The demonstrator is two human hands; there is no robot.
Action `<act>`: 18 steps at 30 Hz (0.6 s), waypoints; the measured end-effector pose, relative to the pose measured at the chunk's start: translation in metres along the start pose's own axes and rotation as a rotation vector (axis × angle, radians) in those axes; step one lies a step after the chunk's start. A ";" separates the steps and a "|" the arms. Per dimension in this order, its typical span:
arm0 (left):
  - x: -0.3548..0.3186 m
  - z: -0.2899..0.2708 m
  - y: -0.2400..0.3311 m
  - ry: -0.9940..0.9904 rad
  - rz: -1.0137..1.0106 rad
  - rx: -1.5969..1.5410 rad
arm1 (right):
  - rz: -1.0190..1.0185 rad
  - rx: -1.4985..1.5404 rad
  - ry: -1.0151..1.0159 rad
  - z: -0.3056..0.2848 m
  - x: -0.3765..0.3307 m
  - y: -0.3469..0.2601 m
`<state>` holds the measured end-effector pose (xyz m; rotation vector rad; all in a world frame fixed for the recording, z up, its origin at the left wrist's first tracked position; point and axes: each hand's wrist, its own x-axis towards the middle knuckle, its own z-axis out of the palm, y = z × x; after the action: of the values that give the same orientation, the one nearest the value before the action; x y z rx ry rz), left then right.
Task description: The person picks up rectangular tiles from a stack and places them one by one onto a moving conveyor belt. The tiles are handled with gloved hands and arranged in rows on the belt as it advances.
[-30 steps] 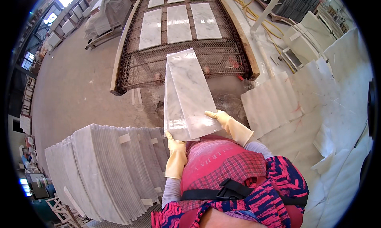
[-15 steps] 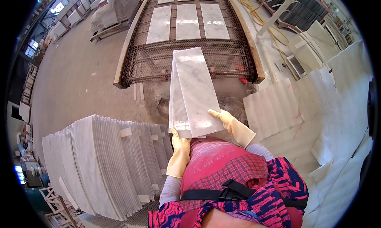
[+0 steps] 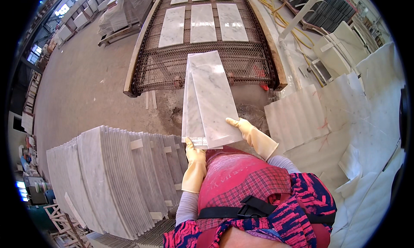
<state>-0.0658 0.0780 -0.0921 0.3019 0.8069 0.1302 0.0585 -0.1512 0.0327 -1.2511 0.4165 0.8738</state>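
Marble slabs (image 3: 214, 102) remain fanned between left hand (image 3: 195, 158) and right hand (image 3: 248, 130).

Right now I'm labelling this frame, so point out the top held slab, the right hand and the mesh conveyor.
Top held slab (image 3: 214, 100): head view, middle of its upper face.
Right hand (image 3: 249, 132): head view, middle of the gloved hand.
Mesh conveyor (image 3: 166, 66): head view, bare mesh at its near end.
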 end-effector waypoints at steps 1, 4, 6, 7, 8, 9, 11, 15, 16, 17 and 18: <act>0.000 0.000 0.000 -0.004 0.005 0.009 | 0.000 -0.004 0.000 0.001 -0.004 -0.002; -0.001 0.001 -0.001 -0.004 0.029 0.049 | 0.007 0.009 0.002 -0.001 -0.002 -0.002; 0.000 0.001 0.000 -0.002 0.021 0.037 | 0.021 0.019 0.014 0.001 -0.004 -0.005; 0.001 -0.001 0.000 0.010 0.016 0.040 | 0.031 0.022 0.026 0.007 -0.012 -0.012; 0.003 -0.002 0.002 0.047 0.008 0.065 | 0.042 0.023 0.037 0.011 -0.016 -0.015; 0.003 0.001 0.003 0.081 -0.001 0.092 | 0.039 0.018 0.040 0.011 -0.016 -0.015; -0.001 0.005 -0.003 0.077 0.103 0.138 | 0.034 0.004 0.043 0.011 -0.014 -0.014; -0.008 0.014 0.004 0.117 0.067 0.168 | 0.050 -0.003 0.048 0.008 -0.008 -0.011; -0.006 0.012 0.004 0.109 0.093 0.116 | 0.060 -0.012 0.053 0.016 -0.016 -0.018; -0.004 0.011 0.003 0.102 0.119 0.065 | 0.070 -0.020 0.059 0.020 -0.021 -0.022; -0.003 0.014 0.002 0.086 0.137 0.039 | 0.067 -0.011 0.039 0.017 -0.016 -0.019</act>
<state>-0.0579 0.0765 -0.0800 0.3907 0.8749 0.2579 0.0604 -0.1420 0.0614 -1.2718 0.4878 0.9111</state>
